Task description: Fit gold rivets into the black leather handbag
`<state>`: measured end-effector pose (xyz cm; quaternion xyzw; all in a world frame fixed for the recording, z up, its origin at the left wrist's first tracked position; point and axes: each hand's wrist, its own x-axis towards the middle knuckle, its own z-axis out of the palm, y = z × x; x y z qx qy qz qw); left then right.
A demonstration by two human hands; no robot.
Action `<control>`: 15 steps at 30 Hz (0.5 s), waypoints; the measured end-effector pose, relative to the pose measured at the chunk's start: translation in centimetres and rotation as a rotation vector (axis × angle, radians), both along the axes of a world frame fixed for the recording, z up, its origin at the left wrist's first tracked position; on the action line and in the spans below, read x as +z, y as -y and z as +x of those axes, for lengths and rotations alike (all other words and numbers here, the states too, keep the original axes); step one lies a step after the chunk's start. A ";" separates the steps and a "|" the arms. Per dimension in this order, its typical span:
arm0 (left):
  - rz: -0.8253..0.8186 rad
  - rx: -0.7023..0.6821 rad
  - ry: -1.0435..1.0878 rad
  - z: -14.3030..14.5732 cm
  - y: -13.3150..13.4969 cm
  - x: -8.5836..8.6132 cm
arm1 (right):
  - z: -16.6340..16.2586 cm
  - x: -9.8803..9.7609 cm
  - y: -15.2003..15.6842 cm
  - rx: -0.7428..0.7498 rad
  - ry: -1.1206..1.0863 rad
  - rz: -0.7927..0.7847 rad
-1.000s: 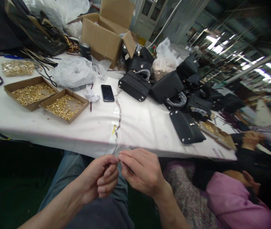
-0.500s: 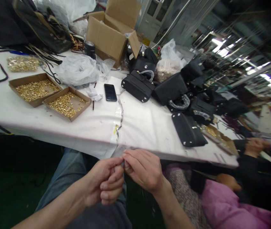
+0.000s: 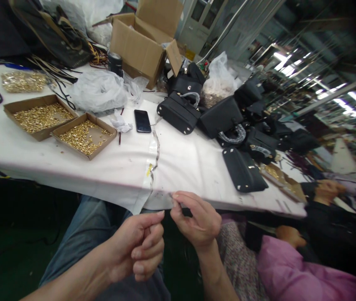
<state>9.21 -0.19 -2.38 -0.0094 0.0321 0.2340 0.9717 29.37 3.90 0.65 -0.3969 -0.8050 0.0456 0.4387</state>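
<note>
My left hand (image 3: 140,246) is over my lap below the table edge, fingers curled and thumb pinched against the forefinger on something too small to make out. My right hand (image 3: 197,217) is a little to the right and higher, next to the edge of the white table (image 3: 181,167), with thumb and forefinger pinched on a tiny item I cannot name. The two hands are apart. On the table near them lie a clear tape strip (image 3: 153,156) and a black handbag (image 3: 243,169).
Two shallow cardboard trays (image 3: 84,136) (image 3: 38,117) of gold hardware sit at the left, with a phone (image 3: 142,121), plastic bags (image 3: 98,92), an open carton (image 3: 140,42) and several black handbags (image 3: 179,113) behind. A person in pink (image 3: 297,271) sits at my right.
My hands, touching at the fingertips before, have separated: the right one rose toward the table edge, the left one dropped slightly.
</note>
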 end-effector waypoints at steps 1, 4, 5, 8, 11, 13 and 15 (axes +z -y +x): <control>-0.003 0.002 0.011 0.0 0.1 -0.1 | 0.1 0.0 0.1 -0.013 -0.030 -0.018; -0.009 0.020 0.032 0.1 0.1 0.0 | 0.0 0.1 0.6 0.018 -0.089 -0.094; -0.010 0.025 0.036 0.0 0.0 0.0 | -0.1 0.2 0.8 0.033 -0.104 -0.118; -0.006 0.029 0.042 -0.2 0.0 0.2 | -0.6 0.6 1.3 0.068 -0.155 -0.173; -0.001 0.028 0.056 -0.4 0.2 0.3 | -1.0 1.2 1.7 0.086 -0.184 -0.200; 0.000 0.034 0.068 -0.4 0.3 0.2 | -1.2 1.5 1.9 0.097 -0.197 -0.207; 0.000 0.041 0.080 -0.4 0.4 0.2 | -1.4 1.7 2.0 0.112 -0.184 -0.202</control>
